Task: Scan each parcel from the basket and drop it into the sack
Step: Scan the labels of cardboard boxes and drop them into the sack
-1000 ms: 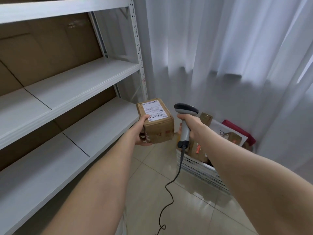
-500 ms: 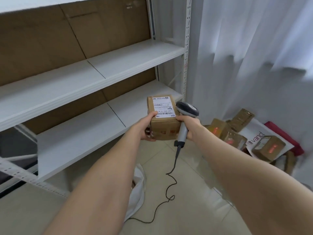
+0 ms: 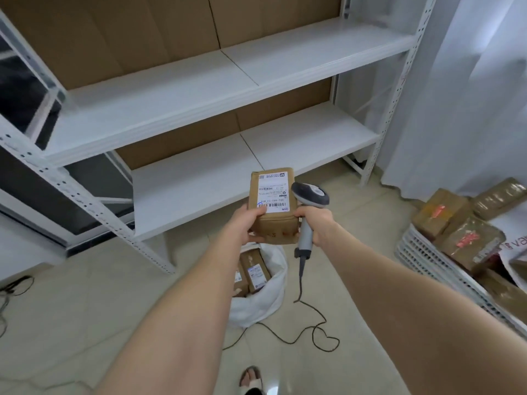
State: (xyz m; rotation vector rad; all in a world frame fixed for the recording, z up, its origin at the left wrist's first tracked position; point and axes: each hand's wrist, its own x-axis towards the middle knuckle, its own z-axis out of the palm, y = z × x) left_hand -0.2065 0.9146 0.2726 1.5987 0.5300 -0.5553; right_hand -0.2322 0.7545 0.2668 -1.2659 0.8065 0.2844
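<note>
Between the hands, the parcel (image 3: 272, 215) sat label-up, with the left hand (image 3: 244, 223) wrapped round its corner, I'd guess to keep the barcode showing. The right hand (image 3: 319, 225) gripped the scanner (image 3: 310, 193) handle, touching the parcel. The sack (image 3: 272, 300) gaped right below them, and the basket (image 3: 422, 258) was off beyond the right hand.

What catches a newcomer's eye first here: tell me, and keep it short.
Dead centre, the left hand holds a labelled brown parcel beside the grey scanner gripped by the right hand. Just below on the floor gapes the white sack with parcels inside; the full white basket stands at right.
</note>
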